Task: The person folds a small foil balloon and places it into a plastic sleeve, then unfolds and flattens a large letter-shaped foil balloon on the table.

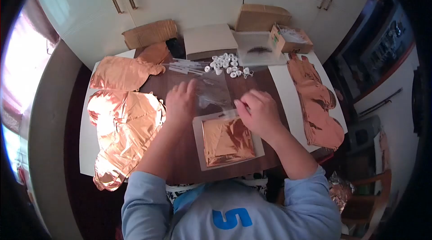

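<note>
A clear plastic bag point(211, 91) spans the space between my two hands, over the brown tabletop. At its left edge, my left hand point(181, 101) has its fingers bent and closed; the exact grip is partly hidden. My right hand point(260, 111) pinches with thumb and forefinger at the bag's right side. Just below the bag lies a folded copper-coloured foil balloon point(227, 140), flat on a pale sheet point(258, 147). Neither hand touches that foil.
Shiny copper foil balloons point(128, 123) cover the left side, and a stack of flat ones point(312, 105) lies at the right. Farther back are white ribbon rolls point(222, 63), white straws point(186, 66), a plastic tray point(258, 51) and a small carton point(290, 39). Cupboards point(180, 6) stand behind.
</note>
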A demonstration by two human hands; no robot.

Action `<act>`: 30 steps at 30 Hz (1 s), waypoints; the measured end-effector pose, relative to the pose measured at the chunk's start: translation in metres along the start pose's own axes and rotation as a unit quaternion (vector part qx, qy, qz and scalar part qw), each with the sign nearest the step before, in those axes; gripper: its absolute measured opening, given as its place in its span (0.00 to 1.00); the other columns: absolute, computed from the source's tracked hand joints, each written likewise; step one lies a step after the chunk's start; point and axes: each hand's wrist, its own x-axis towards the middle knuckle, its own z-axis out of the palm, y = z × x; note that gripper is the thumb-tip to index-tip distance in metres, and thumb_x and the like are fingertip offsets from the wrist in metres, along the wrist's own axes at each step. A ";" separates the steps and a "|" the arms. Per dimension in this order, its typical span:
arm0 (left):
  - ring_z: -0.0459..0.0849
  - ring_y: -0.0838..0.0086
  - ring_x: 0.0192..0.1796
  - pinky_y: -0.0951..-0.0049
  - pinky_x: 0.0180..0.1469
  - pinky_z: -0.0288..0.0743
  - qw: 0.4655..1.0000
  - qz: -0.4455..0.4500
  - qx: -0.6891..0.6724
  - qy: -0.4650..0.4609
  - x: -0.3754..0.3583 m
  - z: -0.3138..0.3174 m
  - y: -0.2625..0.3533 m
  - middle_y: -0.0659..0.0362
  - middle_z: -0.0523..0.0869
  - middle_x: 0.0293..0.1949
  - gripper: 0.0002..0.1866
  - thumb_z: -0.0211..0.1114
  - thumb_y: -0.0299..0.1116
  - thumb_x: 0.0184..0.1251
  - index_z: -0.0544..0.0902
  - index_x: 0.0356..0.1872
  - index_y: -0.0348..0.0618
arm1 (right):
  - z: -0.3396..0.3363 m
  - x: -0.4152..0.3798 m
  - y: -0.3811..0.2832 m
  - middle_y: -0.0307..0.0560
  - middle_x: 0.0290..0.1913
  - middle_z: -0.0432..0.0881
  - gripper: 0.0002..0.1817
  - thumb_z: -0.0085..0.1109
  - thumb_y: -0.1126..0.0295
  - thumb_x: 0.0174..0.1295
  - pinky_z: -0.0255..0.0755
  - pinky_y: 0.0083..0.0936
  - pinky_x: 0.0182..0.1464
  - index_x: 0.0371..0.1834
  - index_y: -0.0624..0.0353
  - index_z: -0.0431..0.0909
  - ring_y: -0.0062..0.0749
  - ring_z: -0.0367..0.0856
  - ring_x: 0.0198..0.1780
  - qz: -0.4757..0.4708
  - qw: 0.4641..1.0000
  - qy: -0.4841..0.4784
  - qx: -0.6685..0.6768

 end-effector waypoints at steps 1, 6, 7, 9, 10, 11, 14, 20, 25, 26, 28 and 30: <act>0.82 0.56 0.41 0.59 0.41 0.77 1.000 -0.007 -0.005 0.004 0.000 -0.007 0.000 0.53 0.79 0.39 0.21 0.64 0.27 0.55 0.76 0.53 0.43 | 0.000 -0.015 0.005 0.49 0.38 0.83 0.11 0.64 0.62 0.61 0.74 0.45 0.49 0.32 0.59 0.80 0.49 0.83 0.44 0.033 0.998 -0.056 0.015; 0.82 0.51 0.43 0.55 0.43 0.78 0.998 -0.037 -0.035 0.019 0.007 -0.011 -0.006 0.51 0.80 0.39 0.15 0.63 0.23 0.55 0.78 0.45 0.43 | 0.052 -0.062 0.023 0.56 0.59 0.80 0.19 0.64 0.61 0.63 0.65 0.46 0.68 0.53 0.60 0.79 0.54 0.75 0.64 -0.056 0.997 -0.046 -0.015; 0.82 0.50 0.43 0.54 0.44 0.78 0.998 -0.046 -0.049 0.012 0.006 -0.012 -0.004 0.50 0.81 0.39 0.15 0.62 0.23 0.57 0.79 0.47 0.44 | 0.057 -0.068 0.025 0.56 0.63 0.78 0.22 0.63 0.61 0.63 0.62 0.46 0.72 0.57 0.60 0.78 0.54 0.73 0.67 -0.072 0.994 -0.076 -0.016; 0.82 0.53 0.41 0.55 0.41 0.79 0.999 -0.004 -0.032 0.010 0.000 -0.007 -0.004 0.52 0.80 0.38 0.13 0.64 0.25 0.54 0.78 0.42 0.43 | 0.056 -0.078 0.024 0.55 0.66 0.76 0.25 0.64 0.60 0.63 0.60 0.46 0.75 0.61 0.60 0.77 0.54 0.70 0.71 -0.094 0.989 -0.116 -0.014; 0.82 0.54 0.41 0.56 0.39 0.79 1.000 0.017 -0.023 0.008 -0.006 -0.006 -0.004 0.53 0.79 0.37 0.12 0.65 0.25 0.52 0.77 0.39 0.43 | 0.049 -0.082 0.021 0.55 0.66 0.77 0.26 0.64 0.59 0.63 0.60 0.46 0.74 0.62 0.60 0.77 0.54 0.70 0.71 -0.100 0.987 -0.126 -0.010; 0.82 0.55 0.41 0.56 0.40 0.79 0.999 0.018 -0.030 -0.009 -0.011 -0.006 -0.002 0.53 0.79 0.37 0.11 0.65 0.26 0.52 0.77 0.38 0.43 | 0.045 -0.087 0.020 0.54 0.65 0.77 0.26 0.64 0.59 0.63 0.60 0.46 0.74 0.62 0.60 0.77 0.53 0.70 0.71 -0.106 0.985 -0.137 -0.007; 0.83 0.57 0.41 0.57 0.40 0.79 0.997 0.034 -0.054 -0.036 -0.025 -0.004 0.004 0.55 0.80 0.36 0.07 0.64 0.27 0.52 0.79 0.34 0.44 | 0.039 -0.098 0.023 0.54 0.70 0.73 0.30 0.64 0.59 0.63 0.58 0.45 0.76 0.67 0.57 0.74 0.52 0.66 0.74 -0.086 0.983 -0.162 -0.002; 0.84 0.59 0.41 0.58 0.40 0.78 0.993 0.069 -0.077 -0.048 -0.036 0.007 0.009 0.57 0.81 0.34 0.06 0.65 0.28 0.54 0.82 0.33 0.46 | -0.013 -0.110 0.004 0.51 0.47 0.86 0.12 0.66 0.61 0.61 0.75 0.44 0.54 0.37 0.59 0.83 0.47 0.84 0.48 -0.031 0.998 -0.047 0.009; 0.84 0.57 0.38 0.58 0.39 0.79 0.988 0.067 -0.085 -0.111 -0.053 0.007 0.020 0.56 0.82 0.34 0.05 0.69 0.30 0.56 0.84 0.33 0.45 | -0.059 -0.189 -0.020 0.48 0.39 0.87 0.11 0.63 0.62 0.67 0.78 0.31 0.42 0.39 0.60 0.84 0.39 0.86 0.39 0.301 0.835 -0.429 0.170; 0.83 0.58 0.38 0.59 0.39 0.79 0.988 0.080 -0.095 -0.095 -0.058 0.010 0.024 0.56 0.82 0.34 0.05 0.69 0.30 0.56 0.84 0.32 0.44 | -0.040 -0.220 -0.015 0.47 0.41 0.87 0.12 0.60 0.61 0.70 0.79 0.30 0.43 0.43 0.59 0.84 0.38 0.87 0.41 0.372 0.778 -0.411 0.294; 0.82 0.59 0.37 0.59 0.38 0.79 0.986 0.106 -0.117 -0.059 -0.067 0.015 0.034 0.57 0.81 0.33 0.04 0.69 0.31 0.56 0.83 0.31 0.44 | -0.011 -0.245 -0.005 0.45 0.47 0.87 0.15 0.55 0.61 0.74 0.81 0.31 0.46 0.53 0.58 0.81 0.36 0.87 0.47 0.456 0.654 -0.304 0.522; 0.81 0.60 0.37 0.59 0.37 0.77 0.984 0.117 -0.130 -0.043 -0.071 0.014 0.046 0.57 0.77 0.32 0.04 0.67 0.31 0.53 0.80 0.27 0.45 | 0.013 -0.250 -0.014 0.45 0.54 0.85 0.18 0.53 0.62 0.75 0.82 0.34 0.49 0.63 0.56 0.76 0.35 0.86 0.53 0.469 0.509 -0.133 0.710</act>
